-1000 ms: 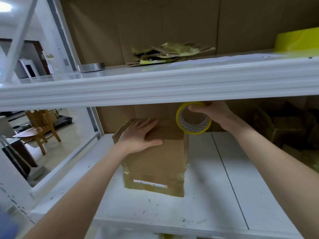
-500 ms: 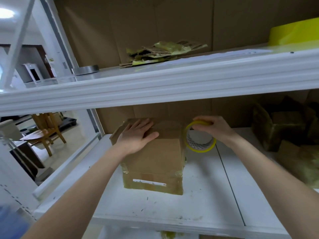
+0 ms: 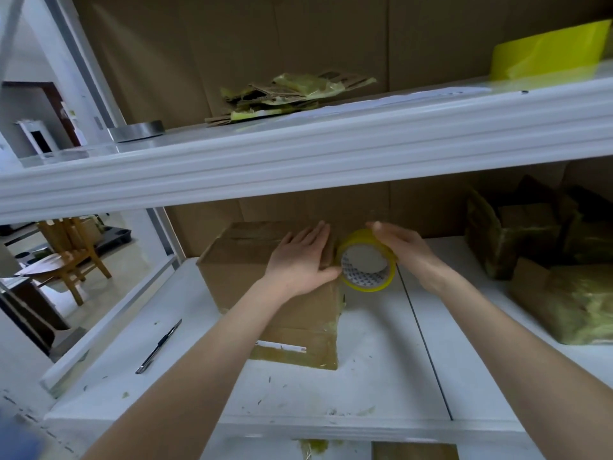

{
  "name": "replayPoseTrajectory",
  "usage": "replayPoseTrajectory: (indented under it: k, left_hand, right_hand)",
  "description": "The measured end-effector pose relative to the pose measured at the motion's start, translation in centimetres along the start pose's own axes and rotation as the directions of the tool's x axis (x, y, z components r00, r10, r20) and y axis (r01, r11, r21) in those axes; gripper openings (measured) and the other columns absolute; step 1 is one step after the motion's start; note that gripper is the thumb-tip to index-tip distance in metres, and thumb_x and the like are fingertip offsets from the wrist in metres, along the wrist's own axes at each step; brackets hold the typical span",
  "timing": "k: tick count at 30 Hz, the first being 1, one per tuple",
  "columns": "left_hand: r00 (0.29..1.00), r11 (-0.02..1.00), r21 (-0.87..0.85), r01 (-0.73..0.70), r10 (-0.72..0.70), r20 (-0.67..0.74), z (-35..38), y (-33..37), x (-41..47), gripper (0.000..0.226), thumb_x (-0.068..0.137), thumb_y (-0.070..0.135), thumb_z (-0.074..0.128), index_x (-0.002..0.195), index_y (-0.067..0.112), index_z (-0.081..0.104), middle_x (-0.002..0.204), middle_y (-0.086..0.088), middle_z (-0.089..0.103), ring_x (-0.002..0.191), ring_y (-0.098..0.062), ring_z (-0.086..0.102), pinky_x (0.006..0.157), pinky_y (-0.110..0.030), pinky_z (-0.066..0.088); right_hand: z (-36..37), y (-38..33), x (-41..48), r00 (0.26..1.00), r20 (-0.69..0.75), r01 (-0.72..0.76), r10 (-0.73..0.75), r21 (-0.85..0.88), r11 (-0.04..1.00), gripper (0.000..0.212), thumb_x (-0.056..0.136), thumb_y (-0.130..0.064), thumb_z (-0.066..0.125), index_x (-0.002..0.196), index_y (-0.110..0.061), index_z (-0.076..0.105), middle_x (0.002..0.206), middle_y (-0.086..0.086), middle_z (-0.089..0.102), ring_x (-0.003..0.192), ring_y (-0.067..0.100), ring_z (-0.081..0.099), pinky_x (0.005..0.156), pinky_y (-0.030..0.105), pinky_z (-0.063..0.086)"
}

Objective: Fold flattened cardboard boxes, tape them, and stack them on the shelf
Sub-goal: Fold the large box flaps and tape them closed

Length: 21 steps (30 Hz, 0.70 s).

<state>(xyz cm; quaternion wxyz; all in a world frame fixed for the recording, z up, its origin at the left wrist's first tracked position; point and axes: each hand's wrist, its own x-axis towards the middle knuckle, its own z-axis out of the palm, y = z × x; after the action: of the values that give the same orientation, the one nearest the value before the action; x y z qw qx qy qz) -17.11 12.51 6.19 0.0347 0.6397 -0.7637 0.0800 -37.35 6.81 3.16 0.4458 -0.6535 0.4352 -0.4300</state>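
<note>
From the head camera, the cardboard box [image 3: 252, 260] stands on the white shelf [image 3: 365, 386], pushed toward the back wall. It is folded up, with old tape along its lower front edge. My left hand [image 3: 302, 260] lies flat on the right part of the box top, fingers straight, and presses the flaps down. My right hand [image 3: 404, 250] is clamped over the tape roll [image 3: 371, 287], which is at the top right corner of the box, beside my left thumb. I cannot tell whether the tape end is already stuck to the cardboard.

I think the risks are these:

- If I lift the left hand too soon, the flaps may spring open and the tape will close over a gap.
- If I pull the roll sideways, the light box may slide to the left.
- My thumb is so close to the roll that it could be caught under the strip.
- The upper shelf beam [image 3: 298, 161] is low above the box, so the tape may twist and wrinkle.
- A utility knife [image 3: 159, 346] lies left of the box, and a sliding box might push it off.
</note>
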Motion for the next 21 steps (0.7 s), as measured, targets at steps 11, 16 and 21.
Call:
replayPoseTrajectory:
  k: [11, 16, 21]
  left_hand:
    - [0.993, 0.999, 0.026, -0.033, 0.035, -0.109, 1.6, 0.3, -1.3, 0.092, 0.083, 0.061, 0.055, 0.153, 0.024, 0.008, 0.160, 0.008, 0.000, 0.147, -0.011, 0.006, 0.120, -0.034, 0.006]
    - [0.995, 1.000, -0.011, -0.020, 0.019, -0.095, 1.5, -0.1, -1.2, 0.091, 0.083, 0.057, 0.057, 0.153, 0.026, 0.008, 0.160, 0.011, 0.001, 0.147, -0.009, 0.005, 0.120, -0.035, 0.007]
    - [0.996, 1.000, -0.009, -0.016, 0.015, -0.091, 1.6, 0.1, -1.2, 0.091, 0.083, 0.054, 0.058, 0.153, 0.029, 0.006, 0.160, 0.011, 0.000, 0.147, -0.010, 0.006, 0.120, -0.036, 0.007]
  right_hand:
    - [-0.7, -1.4, 0.0, 0.988, -0.050, -0.138, 0.143, 0.096, 0.986, 0.015, 0.089, -0.033, 0.066, 0.099, -0.025, 0.071, 0.082, -0.005, 0.066, 0.075, 0.009, 0.060, 0.061, 0.020, 0.044]
    - [-1.1, -0.2, -0.4, 0.992, -0.042, -0.123, 0.120, -0.107, 0.987, 0.008, 0.088, -0.028, 0.066, 0.084, -0.025, 0.072, 0.087, -0.002, 0.070, 0.087, 0.014, 0.063, 0.077, 0.026, 0.046]
    - [-0.7, 0.7, -1.3, 0.992, 0.018, -0.120, 0.127, -0.222, 0.968, 0.009, 0.084, -0.038, 0.068, 0.083, -0.030, 0.072, 0.096, 0.003, 0.072, 0.095, 0.019, 0.064, 0.089, 0.036, 0.049]
